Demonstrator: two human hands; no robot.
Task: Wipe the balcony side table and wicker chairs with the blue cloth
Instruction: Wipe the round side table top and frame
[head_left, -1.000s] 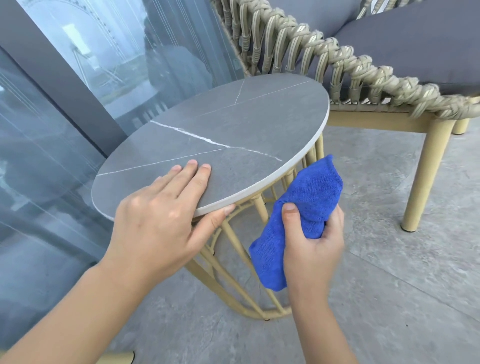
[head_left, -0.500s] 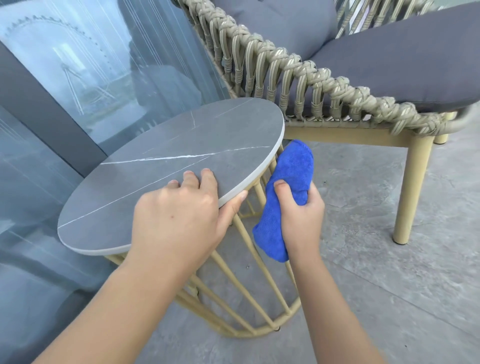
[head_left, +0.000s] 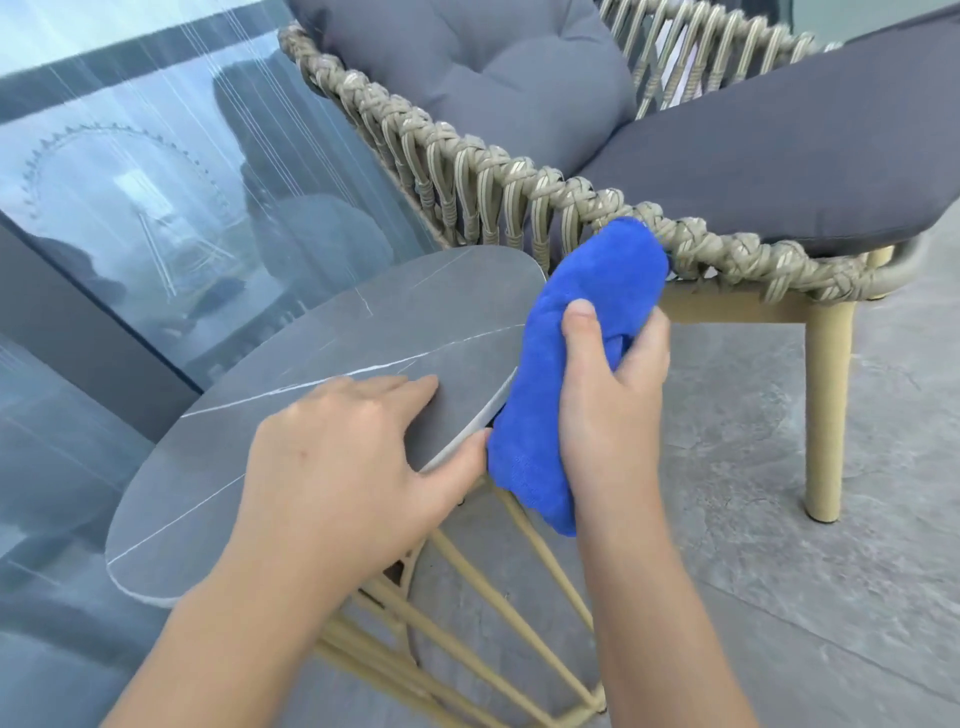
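Hands first: the right hand (head_left: 610, 395) is wrapped around a bright blue fluffy microfibre cloth (head_left: 582, 332), thumb on the front and fingers curled behind, so it's got a proper grip on it. The cloth is bunched into a long roll. Its top end is pushed up against the braided rope rim of the beige wicker chair (head_left: 519, 192), and its bottom end hangs down past the edge of the worktop.

The left hand (head_left: 343, 467) is flat on the round grey marble-look worktop (head_left: 322, 332) with pale veins, fingers straight and lying on top, thumb hooked under the near rim. Not holding anything, just resting there at the edge, right beside the cloth.

The worktop sits on a frame of thin yellow-tan metal rods (head_left: 467, 623) that fan down to a ring on the floor. The chair stands just behind it, with dark grey cushions (head_left: 779, 161) on the seat and back, and one tan leg (head_left: 826, 410) visible on the right.

Floor is grey stone-look tile (head_left: 779, 571). On the left there's a glass balcony panel (head_left: 130, 208), and a big observation wheel (head_left: 124, 171) shows faintly through it.
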